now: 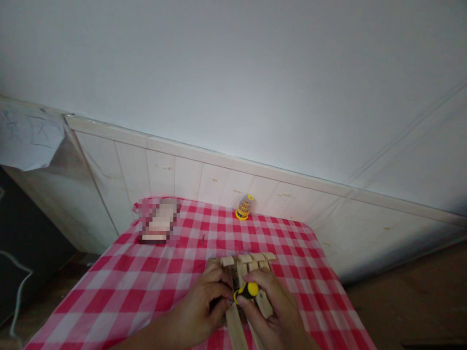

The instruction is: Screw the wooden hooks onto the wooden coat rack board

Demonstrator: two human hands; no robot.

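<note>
A pale wooden assembly of several slats with rounded ends [257, 259] lies on the checked cloth in front of me. My right hand [279, 308] is closed around a yellow and black screwdriver [249, 290], which tilts down toward the wood. Close against it, my left hand [205, 302] pinches at the near side of the wooden piece, thumb and forefinger by the screwdriver's lower end. Whatever sits between those left fingertips is too small to make out. Both hands cover much of the wood's middle.
A red and white checked tablecloth [120, 272] covers the table. A clear, yellow-based bit case [243, 207] stands at the back edge by the panelled wall. A pixelated flat rectangular object [160, 221] lies back left, and a small thin dark piece [203, 238] lies mid-table.
</note>
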